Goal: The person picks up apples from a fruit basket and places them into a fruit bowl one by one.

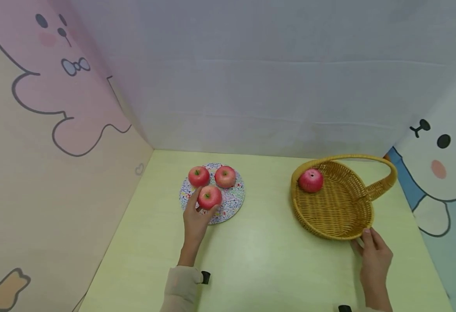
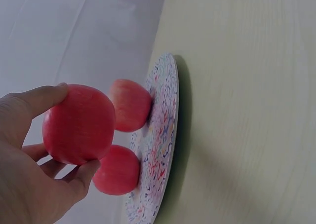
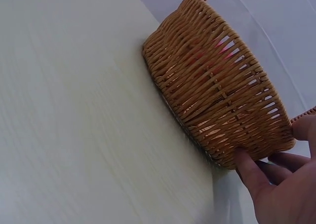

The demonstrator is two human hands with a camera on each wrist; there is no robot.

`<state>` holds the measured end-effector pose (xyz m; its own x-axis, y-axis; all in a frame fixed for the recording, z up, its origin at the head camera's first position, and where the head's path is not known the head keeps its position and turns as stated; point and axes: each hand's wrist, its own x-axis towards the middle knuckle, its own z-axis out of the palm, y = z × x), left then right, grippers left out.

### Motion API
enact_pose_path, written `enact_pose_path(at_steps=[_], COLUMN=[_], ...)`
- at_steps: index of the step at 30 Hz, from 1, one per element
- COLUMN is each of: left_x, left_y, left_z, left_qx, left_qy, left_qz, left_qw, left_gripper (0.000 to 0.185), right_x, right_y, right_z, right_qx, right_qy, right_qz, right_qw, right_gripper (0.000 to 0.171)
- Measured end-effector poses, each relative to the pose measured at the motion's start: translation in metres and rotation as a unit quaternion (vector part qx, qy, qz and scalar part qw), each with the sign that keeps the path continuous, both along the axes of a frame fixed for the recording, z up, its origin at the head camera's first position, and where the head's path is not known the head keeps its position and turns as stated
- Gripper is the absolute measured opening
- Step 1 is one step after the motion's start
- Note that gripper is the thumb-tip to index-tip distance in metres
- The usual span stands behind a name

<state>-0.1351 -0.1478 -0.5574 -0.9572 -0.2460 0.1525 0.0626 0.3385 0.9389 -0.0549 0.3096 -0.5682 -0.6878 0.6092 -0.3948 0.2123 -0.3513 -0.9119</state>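
My left hand (image 1: 197, 219) grips a red apple (image 1: 210, 197) between thumb and fingers, over the front part of a round speckled plate (image 1: 233, 203). In the left wrist view that apple (image 2: 79, 124) is raised off the plate's surface. Two more apples rest at the back of the plate, one on the left (image 1: 198, 177) and one on the right (image 1: 225, 177). At the right, my right hand (image 1: 376, 258) holds the near rim of a wicker basket (image 1: 333, 212), thumb at the rim and fingers against its outer wall. Inside, at the left, lies a pinkish-red round fruit (image 1: 311, 180) with a small dark spot.
Both plate and basket stand on a pale yellow-green table (image 1: 266, 242). A tall wicker handle (image 1: 352, 157) arches over the basket. Behind the table hangs a whitish cloth (image 1: 274, 95), and printed cartoon walls flank both sides.
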Motion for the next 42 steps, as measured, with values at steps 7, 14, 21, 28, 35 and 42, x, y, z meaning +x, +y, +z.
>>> enact_pose_path(at_steps=[7, 14, 21, 28, 35, 42], left_x=[-0.001, -0.001, -0.001, -0.002, -0.001, -0.001], left_y=[-0.008, -0.017, -0.023, -0.025, -0.027, -0.03], left_z=[-0.005, -0.01, -0.015, -0.018, -0.021, -0.025], left_qx=[-0.002, 0.002, 0.001, 0.001, -0.007, -0.016], left_qy=[-0.005, -0.01, -0.02, -0.021, -0.023, -0.032], left_qz=[0.016, 0.037, 0.039, 0.036, 0.047, 0.051], left_qw=[0.9999, 0.9993, 0.999, 0.9991, 0.9986, 0.9981], left_gripper=[0.077, 0.08, 0.08, 0.081, 0.079, 0.079], right_x=[-0.004, -0.008, -0.01, -0.007, -0.006, -0.006], right_y=[0.008, 0.016, 0.019, 0.025, 0.026, 0.024], right_z=[0.008, 0.014, 0.015, 0.013, 0.011, 0.012], right_qx=[-0.024, -0.042, -0.054, -0.076, -0.07, -0.063], right_qy=[-0.032, -0.067, -0.069, -0.05, -0.051, -0.06], right_qz=[0.022, 0.061, 0.055, 0.049, 0.062, 0.064], right_qw=[0.999, 0.995, 0.995, 0.995, 0.994, 0.994], right_gripper=[0.062, 0.064, 0.057, 0.033, 0.036, 0.044])
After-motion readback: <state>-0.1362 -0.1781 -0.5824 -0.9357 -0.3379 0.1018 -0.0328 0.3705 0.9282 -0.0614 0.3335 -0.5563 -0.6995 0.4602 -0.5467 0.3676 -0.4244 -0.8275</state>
